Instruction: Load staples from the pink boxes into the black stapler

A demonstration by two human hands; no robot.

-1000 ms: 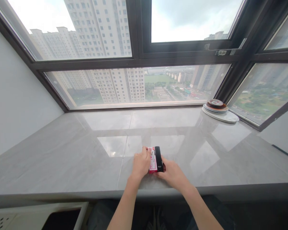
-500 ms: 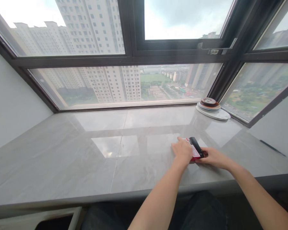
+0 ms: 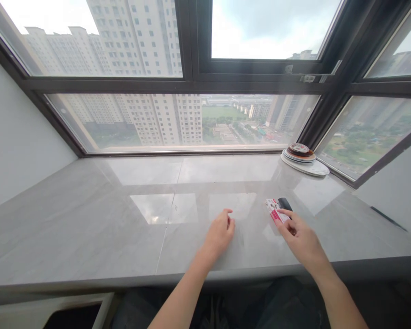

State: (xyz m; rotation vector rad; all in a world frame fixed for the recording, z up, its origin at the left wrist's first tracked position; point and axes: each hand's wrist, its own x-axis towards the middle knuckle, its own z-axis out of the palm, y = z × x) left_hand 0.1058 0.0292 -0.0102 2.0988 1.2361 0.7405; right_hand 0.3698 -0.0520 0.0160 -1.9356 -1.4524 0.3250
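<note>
My right hand has its thumb and index finger on a small red-and-white printed box, which lies on or just above the grey stone ledge. Against the far right side of this box is a flat black piece, partly covered by my fingers. Whether the two are joined I cannot tell. To the left, apart from the box, my left hand hovers over the ledge with loosely curled fingers, a gap by the thumb, and nothing visible in it.
Stacked plates stand in the far right corner by the window frame. The glossy ledge runs along the windows, with its front edge close to my legs. A pale drawer or box rim shows at lower left.
My left hand has let go of the box and moved left, away from it. My right hand has shifted its grip to the box's near side, and the printed face now shows more.
</note>
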